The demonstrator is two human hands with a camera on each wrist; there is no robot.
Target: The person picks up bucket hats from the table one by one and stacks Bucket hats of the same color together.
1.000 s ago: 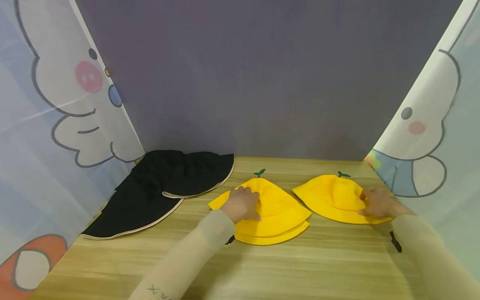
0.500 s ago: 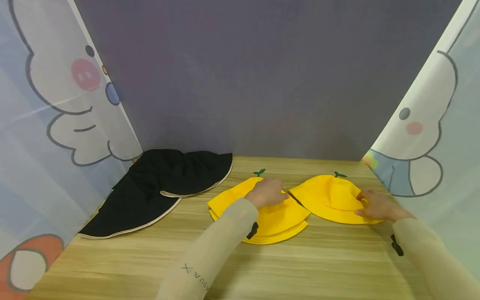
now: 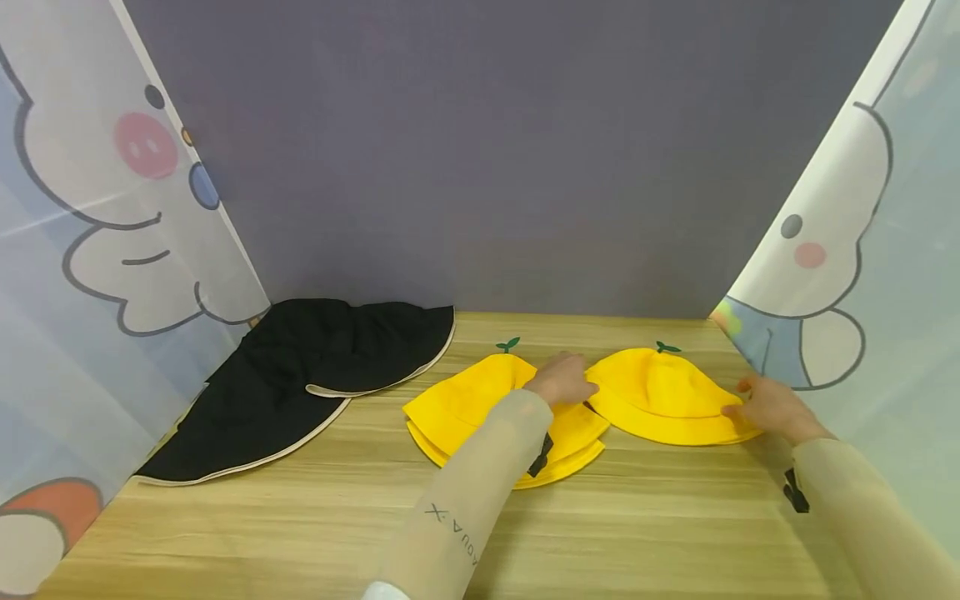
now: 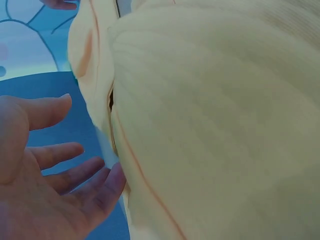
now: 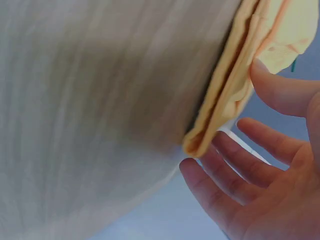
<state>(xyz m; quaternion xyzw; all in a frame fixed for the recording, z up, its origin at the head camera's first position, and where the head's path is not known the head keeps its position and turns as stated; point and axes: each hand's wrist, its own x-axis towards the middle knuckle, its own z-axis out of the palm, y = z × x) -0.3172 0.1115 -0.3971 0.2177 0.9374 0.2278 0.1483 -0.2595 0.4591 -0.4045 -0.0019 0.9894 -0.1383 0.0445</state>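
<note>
Two folded yellow bucket hats, each with a green sprout on top, lie on the wooden table. My left hand (image 3: 564, 381) is at the right side of the left yellow hat (image 3: 465, 392), by the gap between the hats. In the left wrist view its fingers (image 4: 62, 155) are spread and loosely bent, fingertips right at the hat's edge. My right hand (image 3: 776, 408) is at the right end of the right yellow hat (image 3: 660, 387). In the right wrist view its thumb (image 5: 280, 92) touches the brim and its straight fingers (image 5: 245, 160) lie along the folded end.
Black hats (image 3: 277, 400) with pale trim lie overlapping at the back left of the table (image 3: 300, 533). A grey panel (image 3: 450, 158) stands behind, and cartoon-printed cloth hangs on the left (image 3: 97, 250) and right (image 3: 892, 250).
My left hand has moved right across the left yellow hat to the gap between the hats. My right hand has shifted outward to the brim's end. The hats have stayed in place.
</note>
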